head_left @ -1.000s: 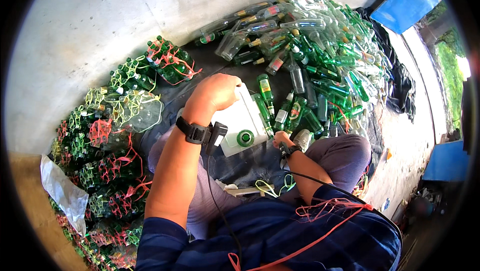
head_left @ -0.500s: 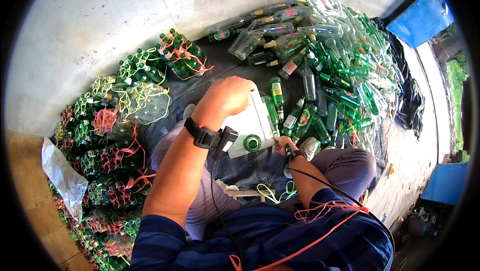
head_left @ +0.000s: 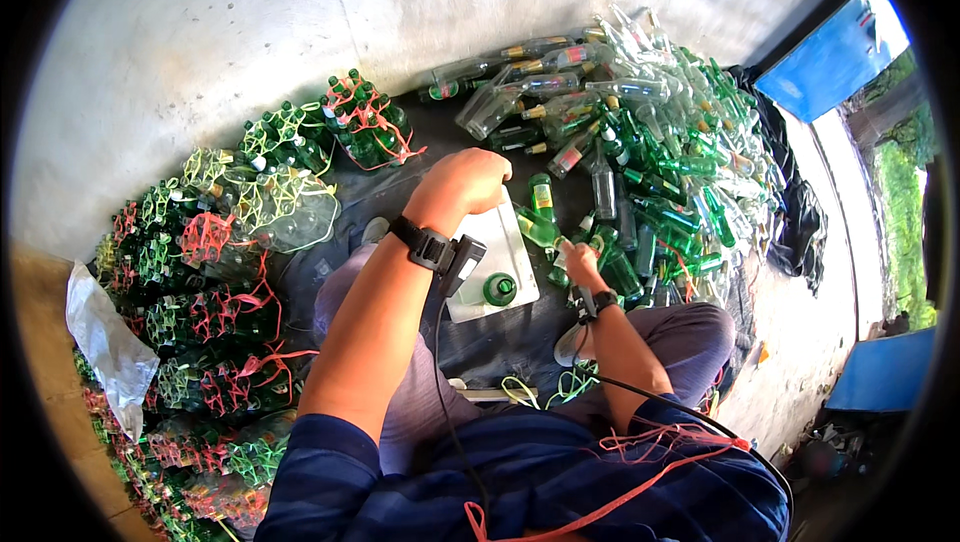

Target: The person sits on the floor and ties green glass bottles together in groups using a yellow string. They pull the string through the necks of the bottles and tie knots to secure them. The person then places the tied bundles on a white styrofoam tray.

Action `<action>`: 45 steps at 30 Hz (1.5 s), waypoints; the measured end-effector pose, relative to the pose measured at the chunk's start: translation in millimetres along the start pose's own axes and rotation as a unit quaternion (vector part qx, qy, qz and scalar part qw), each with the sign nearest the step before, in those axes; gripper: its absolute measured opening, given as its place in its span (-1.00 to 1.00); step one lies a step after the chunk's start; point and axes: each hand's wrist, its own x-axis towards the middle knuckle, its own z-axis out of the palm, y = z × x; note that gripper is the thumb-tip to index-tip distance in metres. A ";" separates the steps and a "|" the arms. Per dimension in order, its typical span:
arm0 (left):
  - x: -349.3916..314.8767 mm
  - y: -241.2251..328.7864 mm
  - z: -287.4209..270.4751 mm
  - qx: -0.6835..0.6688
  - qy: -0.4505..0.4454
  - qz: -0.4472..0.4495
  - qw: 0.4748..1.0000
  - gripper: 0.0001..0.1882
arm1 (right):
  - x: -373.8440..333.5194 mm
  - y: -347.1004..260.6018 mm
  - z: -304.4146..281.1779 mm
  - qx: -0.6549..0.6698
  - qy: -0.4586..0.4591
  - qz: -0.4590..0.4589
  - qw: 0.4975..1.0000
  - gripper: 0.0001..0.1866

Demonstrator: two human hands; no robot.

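A white tray point(head_left: 482, 254) lies on the dark ground sheet between my legs. One green bottle point(head_left: 500, 289) stands upright near the tray's close edge, its mouth facing up. My left hand point(head_left: 460, 182) is closed at the tray's far end; its back hides what the fingers hold, if anything. At the right side of the tray, my right hand point(head_left: 580, 262) is closed round the neck of a tilted green bottle point(head_left: 538, 229), whose base points toward the tray. Just beyond it is another green bottle with a pale label point(head_left: 542, 192).
A large heap of loose green and clear bottles point(head_left: 650, 132) spreads at the far right. Bundles of bottles tied with red and yellow-green cord point(head_left: 265, 197) line the left. A pale wall point(head_left: 250, 32) rises behind. Loose green cord point(head_left: 570, 382) lies close to me.
My right hand has moved up and right from beside the tray's near corner to a bottle's neck. That bottle has tilted over the tray's edge. My left hand stays at the far end.
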 end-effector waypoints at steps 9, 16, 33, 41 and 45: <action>11.3 6.8 10.6 -0.008 0.013 0.063 0.998 -0.60 | 53.2 -178.4 -158.7 -0.297 -0.128 -0.127 0.938 -0.52; 24.8 41.2 37.0 -0.130 0.131 0.224 0.957 -0.50 | 1.7 -300.3 -221.9 -0.179 -0.050 -0.203 0.961 -0.58; 18.2 19.9 60.0 -0.236 0.033 0.004 0.971 -0.66 | 3.7 -272.5 -224.4 -0.093 -0.035 -0.229 0.968 -0.68; 14.7 0.1 95.0 -0.060 0.060 0.067 0.994 -0.57 | -2.6 -240.1 -225.1 -0.127 -0.088 -0.228 0.961 -0.72; 19.9 -3.7 101.9 -0.007 0.037 0.087 0.996 -0.55 | -5.4 -233.9 -228.2 -0.141 -0.088 -0.244 0.956 -0.74</action>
